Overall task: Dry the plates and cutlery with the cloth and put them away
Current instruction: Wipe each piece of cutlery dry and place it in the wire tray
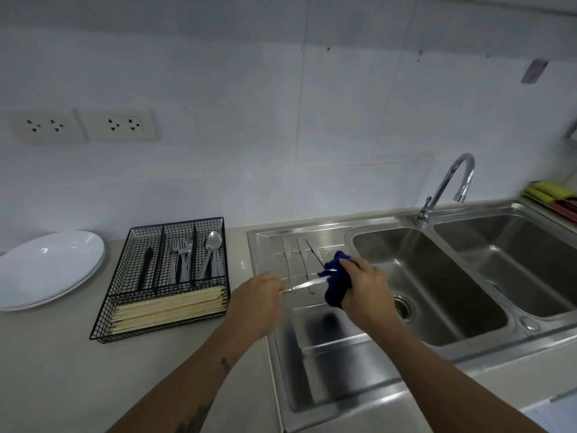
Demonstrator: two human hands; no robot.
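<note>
At frame centre, the left hand (256,295) pinches the handle of 1 shiny steel table knife (304,285), while the right hand (363,285) grips 1 crumpled dark-blue cloth (335,281) around its blade. About 3 more knives (296,257) lie on the ribbed steel drainboard (327,354). Left: 1 black wire caddy (162,279), stacked glossy white oval plates (50,267).

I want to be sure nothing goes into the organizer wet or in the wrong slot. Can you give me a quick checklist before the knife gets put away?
1. Left hand grips the knife by its handle: ok.
2. Right hand holds the blue cloth around the blade: ok.
3. Blade fully dry: cannot tell, blurred.
4. Wire organizer within the left hand's reach: ok, probably.
5. Slot for knives free: cannot tell; forks and spoons fill two.
6. More knives wait on the drainboard: not ok, undried.
</note>
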